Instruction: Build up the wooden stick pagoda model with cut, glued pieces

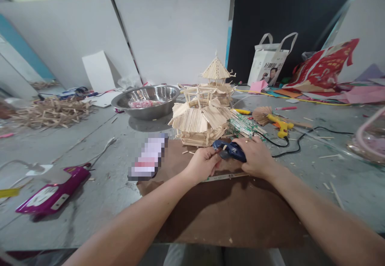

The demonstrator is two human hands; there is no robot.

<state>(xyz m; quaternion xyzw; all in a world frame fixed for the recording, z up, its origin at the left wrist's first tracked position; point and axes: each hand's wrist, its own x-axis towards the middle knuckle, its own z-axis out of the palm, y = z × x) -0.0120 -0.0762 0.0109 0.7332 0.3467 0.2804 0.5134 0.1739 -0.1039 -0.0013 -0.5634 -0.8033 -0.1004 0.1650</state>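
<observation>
Right hand (255, 155) is wrapped around a blue glue gun (230, 150), fingers curled over its body, on the brown board (228, 214) just in front of the stick pagoda (204, 113). Left hand (204, 162) sits at the gun's nozzle end, fingers pinched narrow, touching the tip or a small bit there; cannot tell which. The gun looks like hard plastic, light, stiff, not slippery; best taken by the handle or body, as the right hand does, well clear of the nozzle, which is probably hot. A black cord (288, 145) trails right across the counter (99, 185), likely the gun's, so it may drag on any move. The pagoda looks very light and brittle, thin sticks glued edge to edge; roof panels would likely snap under a pinch, so its stacked base is the safer place to hold. A yellow glue gun (279, 123) lies near on the right, a steel bowl (147, 99) behind left, a pink case (51, 191) far left.
</observation>
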